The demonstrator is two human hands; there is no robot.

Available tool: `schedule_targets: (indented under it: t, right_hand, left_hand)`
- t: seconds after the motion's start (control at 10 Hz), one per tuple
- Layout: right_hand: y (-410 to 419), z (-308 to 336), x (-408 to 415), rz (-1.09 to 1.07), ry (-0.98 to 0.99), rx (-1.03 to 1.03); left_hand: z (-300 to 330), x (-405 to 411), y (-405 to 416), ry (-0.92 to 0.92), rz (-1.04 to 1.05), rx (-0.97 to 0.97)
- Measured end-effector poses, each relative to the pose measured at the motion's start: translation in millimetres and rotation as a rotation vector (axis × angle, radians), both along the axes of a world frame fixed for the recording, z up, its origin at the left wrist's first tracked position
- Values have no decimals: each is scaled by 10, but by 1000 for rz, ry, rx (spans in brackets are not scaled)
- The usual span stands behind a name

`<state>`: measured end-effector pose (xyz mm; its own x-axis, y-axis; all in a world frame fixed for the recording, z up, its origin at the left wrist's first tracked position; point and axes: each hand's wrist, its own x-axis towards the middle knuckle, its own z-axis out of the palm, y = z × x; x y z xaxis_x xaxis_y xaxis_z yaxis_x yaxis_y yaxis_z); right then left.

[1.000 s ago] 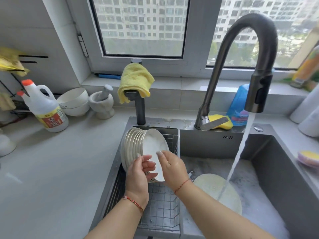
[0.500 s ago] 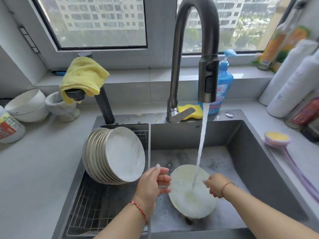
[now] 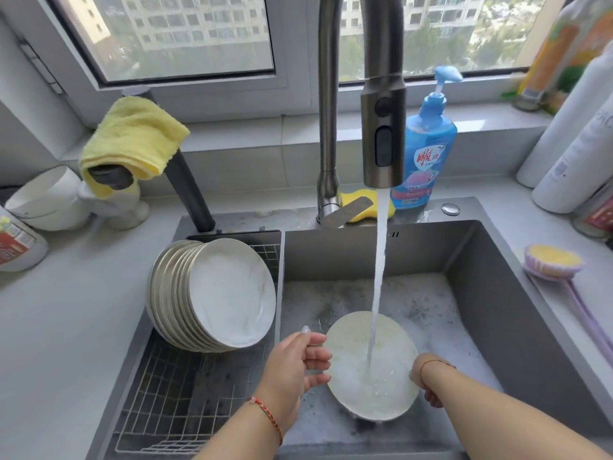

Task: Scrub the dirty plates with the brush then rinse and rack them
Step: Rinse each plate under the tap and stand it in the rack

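At the far left of the grey surface [image 3: 66, 327] a white bottle [image 3: 16, 244] with a red label is cut by the frame edge, with stacked white bowls [image 3: 43, 197] just behind it and a white mortar [image 3: 119, 207] beside them. A yellow cloth [image 3: 132, 134] hangs over a dark side tap [image 3: 185, 180] that leans above the left basin. In that basin a wire rack [image 3: 172, 403] carries a stack of plates [image 3: 215, 293] standing on edge, tilted back against the basin wall, faces toward the sink [image 3: 497, 293]. The left hand [image 3: 295, 366] pinches the left rim of a soapy plate [image 3: 371, 363] with curled fingers and thumb. That plate is held tilted low in the foamy right basin, and water [image 3: 378, 277] from the tall faucet [image 3: 381, 127] strikes its middle. The right hand [image 3: 428, 383] is at the plate's right rim, largely hidden behind the wrist and the plate; its fingers curl under the edge, apparently gripping it. Behind the faucet lie a yellow sponge [image 3: 368, 204] and a blue soap bottle [image 3: 428, 147]. On the right surface rests the brush [image 3: 554, 263], head up, its lilac handle running toward the near edge, well apart from both hands. White containers [image 3: 577, 144] stand at the far right.
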<state>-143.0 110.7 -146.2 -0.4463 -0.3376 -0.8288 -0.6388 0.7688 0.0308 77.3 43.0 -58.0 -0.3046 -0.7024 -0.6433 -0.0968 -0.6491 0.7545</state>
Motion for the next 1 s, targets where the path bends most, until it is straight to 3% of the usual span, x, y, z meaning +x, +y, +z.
schedule_targets:
  t: [0.2, 0.4, 0.8, 1.0]
  right_hand:
    - [36, -387, -133, -189, 31, -11]
    - [77, -499, -237, -378, -71, 5]
    - [120, -54, -290, -561, -170, -515]
    - [128, 201, -256, -552, -240, -603]
  left_hand:
    - [3, 15, 18, 0, 4, -9]
    - [-37, 31, 69, -12, -14, -13]
    - [-117, 21, 85, -9, 7, 18]
    - [-121, 16, 66, 2, 21, 9]
